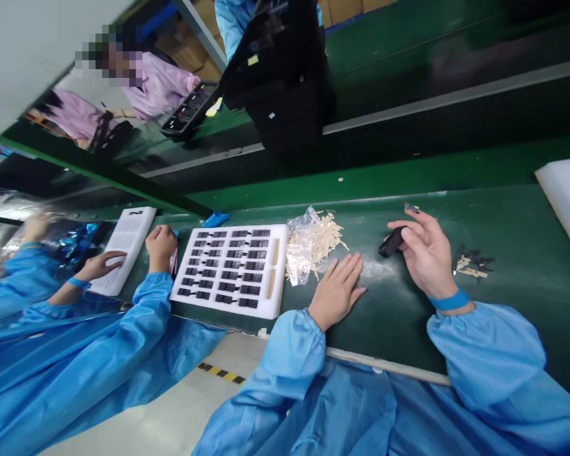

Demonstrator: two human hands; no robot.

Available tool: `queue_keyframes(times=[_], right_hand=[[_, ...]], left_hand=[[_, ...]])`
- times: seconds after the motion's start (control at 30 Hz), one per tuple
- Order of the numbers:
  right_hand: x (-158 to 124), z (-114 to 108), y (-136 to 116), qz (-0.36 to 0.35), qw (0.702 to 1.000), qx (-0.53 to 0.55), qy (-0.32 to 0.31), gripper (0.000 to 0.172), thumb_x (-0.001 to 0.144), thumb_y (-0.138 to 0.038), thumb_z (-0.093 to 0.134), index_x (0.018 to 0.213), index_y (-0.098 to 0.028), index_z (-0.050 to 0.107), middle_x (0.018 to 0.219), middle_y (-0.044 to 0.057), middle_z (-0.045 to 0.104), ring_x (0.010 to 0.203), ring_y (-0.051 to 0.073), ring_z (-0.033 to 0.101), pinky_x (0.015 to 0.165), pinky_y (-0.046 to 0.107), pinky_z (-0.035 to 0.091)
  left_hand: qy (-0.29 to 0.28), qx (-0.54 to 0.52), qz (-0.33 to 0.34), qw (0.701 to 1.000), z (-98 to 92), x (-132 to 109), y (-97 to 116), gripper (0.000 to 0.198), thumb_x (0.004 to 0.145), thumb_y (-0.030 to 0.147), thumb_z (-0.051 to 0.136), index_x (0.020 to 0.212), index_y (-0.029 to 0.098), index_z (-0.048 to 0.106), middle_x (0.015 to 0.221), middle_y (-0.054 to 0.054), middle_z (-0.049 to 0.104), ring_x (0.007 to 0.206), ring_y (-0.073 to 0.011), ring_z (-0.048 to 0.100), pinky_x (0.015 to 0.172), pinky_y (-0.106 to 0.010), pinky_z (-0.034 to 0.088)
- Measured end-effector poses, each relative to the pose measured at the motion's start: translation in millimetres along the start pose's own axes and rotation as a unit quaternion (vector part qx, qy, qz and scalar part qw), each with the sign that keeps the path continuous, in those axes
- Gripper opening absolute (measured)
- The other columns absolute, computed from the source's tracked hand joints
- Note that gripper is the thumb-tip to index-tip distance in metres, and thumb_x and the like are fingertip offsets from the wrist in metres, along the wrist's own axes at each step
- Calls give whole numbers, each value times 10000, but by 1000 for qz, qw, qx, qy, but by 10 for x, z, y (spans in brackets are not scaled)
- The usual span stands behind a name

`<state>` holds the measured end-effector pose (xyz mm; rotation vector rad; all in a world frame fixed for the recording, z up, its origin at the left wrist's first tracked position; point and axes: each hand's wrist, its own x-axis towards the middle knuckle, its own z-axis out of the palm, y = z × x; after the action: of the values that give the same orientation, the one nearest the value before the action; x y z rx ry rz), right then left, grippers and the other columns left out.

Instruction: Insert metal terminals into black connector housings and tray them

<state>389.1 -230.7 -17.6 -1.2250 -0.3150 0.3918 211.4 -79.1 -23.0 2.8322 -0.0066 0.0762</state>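
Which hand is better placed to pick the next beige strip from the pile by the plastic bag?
Left, I'd say. The left hand lies open and empty just beside the pile of beige strips; the right hand holds a small black part, farther away.

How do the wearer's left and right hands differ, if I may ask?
The left hand lies flat and empty on the table; the right hand is raised, holding a small black part. The left lies by the beige strips; the right is nearer a heap of bits. Both wear blue sleeves.
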Motion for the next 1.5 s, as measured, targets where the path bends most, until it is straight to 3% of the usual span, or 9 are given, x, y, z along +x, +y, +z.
queue_keyframes(times=[0.2,0.37,0.5,0.67,0.77,0.93,1.0,1.23,1.5], right_hand=[[-20,-17,-91,-61,995,-64,-50,543,928,-457,723,1388,-300,482,1169,91,732,1081,285,729,919,463,602],[-26,1,-95,-89,990,-98,-51,529,938,-452,713,1380,-298,466,1183,93,727,1054,259,737,947,446,595],[-4,-9,-11,-101,986,-126,-45,516,952,-376,699,1397,-283,454,1241,101,711,1149,249,706,1036,469,557],[80,-136,70,-125,972,-194,37,539,936,-309,709,1424,-265,482,1325,118,666,1242,256,649,1082,496,518],[76,-163,69,-134,959,-246,45,526,936,-308,704,1419,-254,504,1225,106,695,1137,257,683,981,468,562],[16,-106,56,-135,936,-323,33,430,969,-314,646,1381,-239,545,1065,76,729,942,234,700,851,423,580],[21,-103,74,-130,934,-330,35,414,973,-325,636,1368,-234,554,1046,74,734,922,234,701,853,428,580],[75,-151,152,-105,948,-295,53,395,967,-371,635,1328,-233,554,1003,61,741,900,231,714,883,442,581],[104,-161,229,-99,959,-260,57,370,963,-349,613,1306,-221,559,978,48,745,836,206,711,839,411,588]], left_hand=[[104,-246,-79,960,-129,382,27,428,1100,358,333,1408,175,567,1563,-129,510,1493,-233,441,1266,-484,376],[-20,-616,-148,773,-151,798,77,513,1033,521,512,1377,143,559,1306,-176,681,1071,-222,734,939,-394,622],[-26,-676,-163,719,-48,955,61,590,885,494,761,1314,119,609,1061,-132,750,867,-165,734,820,-314,614],[-33,-679,-251,689,-17,1062,-57,382,981,435,650,1189,116,653,969,-113,764,723,-111,696,737,-263,581],[-19,-650,-271,710,-1,1030,-101,337,1024,413,571,1185,124,639,997,-110,763,740,-116,694,727,-262,577],[68,-344,-191,917,16,906,-77,285,1011,373,587,1178,164,687,1053,-87,724,956,-199,671,910,-368,564],[107,-198,-144,964,18,879,-43,279,1003,351,600,1196,178,704,1105,-97,678,1071,-236,626,1003,-397,524],[121,-27,-126,984,40,861,38,382,1045,388,502,1335,162,608,1070,-111,666,1029,-259,636,936,-378,519],[72,-80,-173,979,-45,841,173,465,1036,577,455,1288,208,583,829,-44,732,733,-218,706,723,-320,531]])
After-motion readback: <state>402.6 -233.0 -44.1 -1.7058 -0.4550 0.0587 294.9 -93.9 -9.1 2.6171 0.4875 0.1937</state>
